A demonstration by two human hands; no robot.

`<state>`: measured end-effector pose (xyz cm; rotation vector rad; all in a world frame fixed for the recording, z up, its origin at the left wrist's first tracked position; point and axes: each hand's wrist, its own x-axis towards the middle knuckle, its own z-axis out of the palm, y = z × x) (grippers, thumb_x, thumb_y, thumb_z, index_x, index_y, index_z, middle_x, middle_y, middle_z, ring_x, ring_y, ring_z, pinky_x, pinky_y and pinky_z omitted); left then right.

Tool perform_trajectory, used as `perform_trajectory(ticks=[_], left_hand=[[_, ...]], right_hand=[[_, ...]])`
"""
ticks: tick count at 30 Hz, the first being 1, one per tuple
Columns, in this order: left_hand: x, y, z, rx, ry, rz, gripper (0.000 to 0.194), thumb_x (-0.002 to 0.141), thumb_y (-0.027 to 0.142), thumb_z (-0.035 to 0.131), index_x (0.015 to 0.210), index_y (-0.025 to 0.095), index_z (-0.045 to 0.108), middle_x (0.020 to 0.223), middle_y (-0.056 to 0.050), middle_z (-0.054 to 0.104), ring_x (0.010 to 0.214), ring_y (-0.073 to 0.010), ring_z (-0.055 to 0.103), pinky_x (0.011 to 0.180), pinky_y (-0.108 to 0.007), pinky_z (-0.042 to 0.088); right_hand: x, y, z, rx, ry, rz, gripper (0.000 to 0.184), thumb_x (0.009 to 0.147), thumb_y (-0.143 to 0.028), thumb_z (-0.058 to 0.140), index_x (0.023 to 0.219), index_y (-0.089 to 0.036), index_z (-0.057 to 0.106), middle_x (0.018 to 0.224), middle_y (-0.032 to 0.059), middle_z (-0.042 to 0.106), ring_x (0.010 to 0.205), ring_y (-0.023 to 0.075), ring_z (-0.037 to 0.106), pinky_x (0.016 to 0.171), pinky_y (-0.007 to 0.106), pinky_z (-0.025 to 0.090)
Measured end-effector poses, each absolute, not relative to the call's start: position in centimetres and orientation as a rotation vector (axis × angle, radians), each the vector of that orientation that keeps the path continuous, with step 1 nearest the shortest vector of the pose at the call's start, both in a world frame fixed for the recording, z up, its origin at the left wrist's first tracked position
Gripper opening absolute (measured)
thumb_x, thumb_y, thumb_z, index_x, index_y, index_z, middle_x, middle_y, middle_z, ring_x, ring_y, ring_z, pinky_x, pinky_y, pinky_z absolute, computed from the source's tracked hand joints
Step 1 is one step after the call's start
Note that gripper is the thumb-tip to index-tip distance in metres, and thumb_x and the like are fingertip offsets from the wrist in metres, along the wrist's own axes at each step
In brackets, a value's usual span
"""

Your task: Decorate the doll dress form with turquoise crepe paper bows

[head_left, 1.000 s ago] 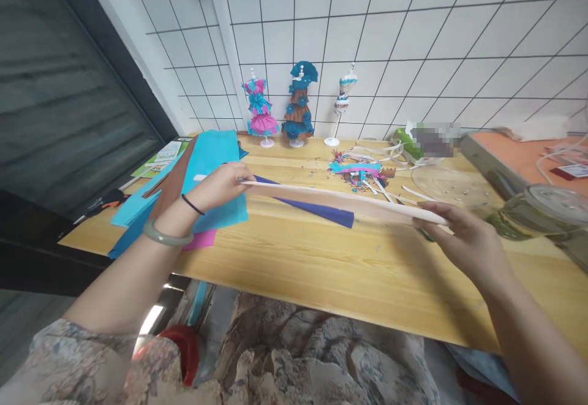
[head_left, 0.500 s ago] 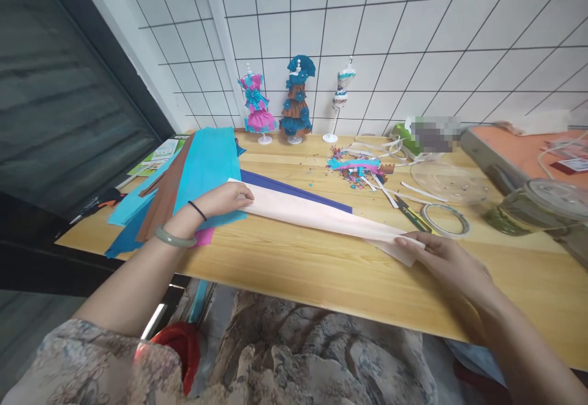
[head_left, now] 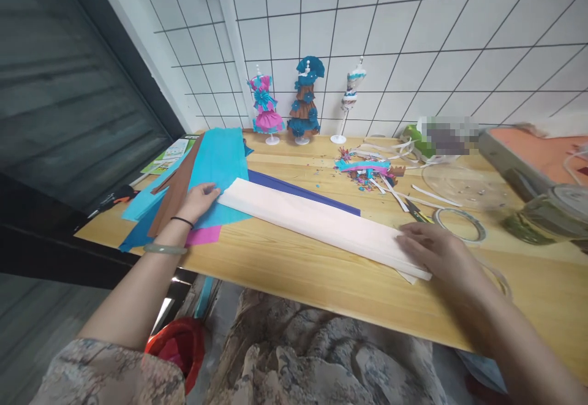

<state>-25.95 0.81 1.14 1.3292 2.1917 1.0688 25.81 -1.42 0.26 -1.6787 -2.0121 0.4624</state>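
Observation:
A long folded strip of pale pink crepe paper (head_left: 316, 221) lies slantwise across the middle of the wooden table. My left hand (head_left: 202, 201) pinches at its left corner, above turquoise crepe paper (head_left: 220, 154). At the other end, my right hand (head_left: 445, 252) has its thumb and fingers closed on the strip's right edge. A loose flap shows beneath that end. Just behind the strip lies a dark blue paper strip (head_left: 305, 192). Brown paper (head_left: 172, 209) and a pink piece (head_left: 205, 234) lie around the turquoise sheet, near my left hand.
Along the tiled wall stand a pink-and-turquoise dressed mini mannequin (head_left: 266, 108), a teal-and-brown one (head_left: 304, 102) and a mostly white one (head_left: 351, 92). Paper scraps (head_left: 367, 172), a cutter (head_left: 417, 210), a tape roll (head_left: 459, 225) and a glass jar (head_left: 546, 218) lie rightward. A red bucket (head_left: 195, 347) stands below.
The pale pink strip now lies flatter and wider, its near edge turned toward me. My left hand has shifted left to the strip's end. The whole view has swung slightly left.

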Motion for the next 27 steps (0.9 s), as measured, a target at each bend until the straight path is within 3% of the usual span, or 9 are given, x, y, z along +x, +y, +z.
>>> perform_trajectory(ticks=[5,12,16,22,27], left_hand=[[-25.6,1.2,0.7,1.211,2.053,1.103,0.046,0.054,0.036,0.070,0.093,0.012,0.065,0.077,-0.005,0.066,0.074,-0.0208,0.060,0.070,-0.031,0.046],[-24.9,1.3,1.4,1.220,1.893,1.253,0.054,0.053,0.033,0.071,0.101,0.011,0.061,0.070,-0.002,0.061,0.069,-0.0157,0.057,0.070,-0.028,0.046],[-24.4,1.6,2.2,1.285,1.761,1.442,0.048,0.058,0.033,0.069,0.101,0.013,0.061,0.073,-0.002,0.060,0.070,-0.0132,0.056,0.074,-0.027,0.045],[-23.8,3.0,4.7,1.343,1.480,1.664,0.048,0.063,0.032,0.066,0.107,0.015,0.058,0.080,-0.002,0.060,0.073,-0.0117,0.058,0.075,-0.028,0.046],[-22.5,4.6,6.2,1.284,1.359,1.668,0.058,0.069,0.031,0.063,0.123,0.025,0.043,0.110,-0.007,0.057,0.099,-0.0156,0.055,0.080,-0.030,0.045]], right_hand=[[24.6,0.3,-0.4,-1.631,-2.292,0.408,0.037,0.075,-0.047,0.049,0.092,-0.018,0.063,0.091,0.0090,0.067,0.080,0.0245,0.061,0.066,0.032,0.047],[22.7,-1.7,1.9,-1.596,-2.330,0.639,0.038,0.081,-0.050,0.038,0.081,-0.020,0.061,0.077,0.0049,0.066,0.068,0.0188,0.059,0.058,0.026,0.042],[22.4,-2.8,2.7,-1.578,-2.135,0.810,0.038,0.082,-0.051,0.038,0.087,-0.018,0.058,0.081,0.0035,0.063,0.074,0.0182,0.056,0.061,0.025,0.042],[22.3,-3.6,3.9,-1.661,-1.718,0.973,0.036,0.075,-0.054,0.048,0.079,-0.019,0.057,0.064,-0.0005,0.055,0.056,0.0137,0.048,0.048,0.022,0.035],[22.0,-3.4,4.6,-1.768,-1.255,1.189,0.030,0.067,-0.052,0.057,0.071,-0.023,0.055,0.051,-0.0033,0.054,0.044,0.0122,0.045,0.044,0.022,0.033]])
